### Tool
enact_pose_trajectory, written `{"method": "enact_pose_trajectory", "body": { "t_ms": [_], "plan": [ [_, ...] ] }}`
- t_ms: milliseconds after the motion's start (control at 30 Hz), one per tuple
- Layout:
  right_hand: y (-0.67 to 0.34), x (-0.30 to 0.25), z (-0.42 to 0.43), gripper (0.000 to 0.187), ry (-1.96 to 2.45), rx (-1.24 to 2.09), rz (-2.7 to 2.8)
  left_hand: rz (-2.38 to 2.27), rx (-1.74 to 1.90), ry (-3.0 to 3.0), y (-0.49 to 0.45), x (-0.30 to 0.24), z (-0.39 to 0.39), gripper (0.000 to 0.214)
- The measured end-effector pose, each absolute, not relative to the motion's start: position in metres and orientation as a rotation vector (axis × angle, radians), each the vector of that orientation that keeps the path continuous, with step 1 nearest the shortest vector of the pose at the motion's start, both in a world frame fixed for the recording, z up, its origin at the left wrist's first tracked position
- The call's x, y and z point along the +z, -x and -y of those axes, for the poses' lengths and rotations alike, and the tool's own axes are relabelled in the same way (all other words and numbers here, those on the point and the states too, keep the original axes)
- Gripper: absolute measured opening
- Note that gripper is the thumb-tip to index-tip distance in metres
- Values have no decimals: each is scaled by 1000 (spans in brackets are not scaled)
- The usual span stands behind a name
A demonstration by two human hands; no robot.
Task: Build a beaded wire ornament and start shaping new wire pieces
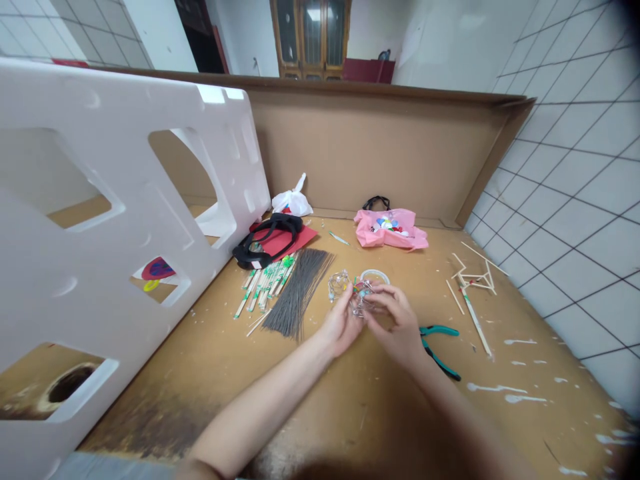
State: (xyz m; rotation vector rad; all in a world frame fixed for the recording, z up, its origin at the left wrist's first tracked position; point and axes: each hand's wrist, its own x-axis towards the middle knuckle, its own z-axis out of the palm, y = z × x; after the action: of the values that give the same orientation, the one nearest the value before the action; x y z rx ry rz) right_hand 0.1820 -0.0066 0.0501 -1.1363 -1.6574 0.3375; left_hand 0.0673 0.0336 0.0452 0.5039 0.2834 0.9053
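Observation:
Both my hands meet over the middle of the brown table (280, 393). My left hand (341, 323) and my right hand (397, 320) are closed in a pinch on a small tangle of clear wire with coloured beads (353, 291). A loop of that wire sticks out to the left. Just behind the hands lies a round roll of clear tape (375, 275). Teal-handled pliers (440, 343) lie right beside my right wrist.
A bundle of thin grey wires (299, 293) and green-tipped sticks (265, 283) lie left of the hands. Behind are a black strap on red paper (267, 241), a white bag (293, 200) and a pink bag (390, 230). Loose sticks (473, 290) lie at right. A white foam panel (115, 227) stands at left.

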Motion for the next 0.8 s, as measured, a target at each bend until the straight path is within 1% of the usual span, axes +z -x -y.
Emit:
{"method": "enact_pose_trajectory", "body": {
  "t_ms": [200,300,333,467,500,600,800],
  "plan": [
    [-211,58,-6,11,1004,646,1412,-278,863,-925,-58,40,-38,46],
    [-236,63,-13,9,1006,789,1205,-416,734,-1173,-44,42,-52,50],
    [-242,64,-15,10,1011,827,1153,-451,744,-1227,-38,44,-56,47],
    [-252,65,-17,12,1021,899,1080,-509,1056,-1417,-22,58,-61,28],
    [-252,65,-17,13,1025,910,1074,-499,1103,-1489,-20,63,-59,26],
    [-248,61,-18,13,1033,951,1067,-475,1193,-1814,-16,75,-46,25],
    [-241,55,-19,13,1017,1040,1140,-544,1125,-2146,-20,82,-34,34]
  ]
}}
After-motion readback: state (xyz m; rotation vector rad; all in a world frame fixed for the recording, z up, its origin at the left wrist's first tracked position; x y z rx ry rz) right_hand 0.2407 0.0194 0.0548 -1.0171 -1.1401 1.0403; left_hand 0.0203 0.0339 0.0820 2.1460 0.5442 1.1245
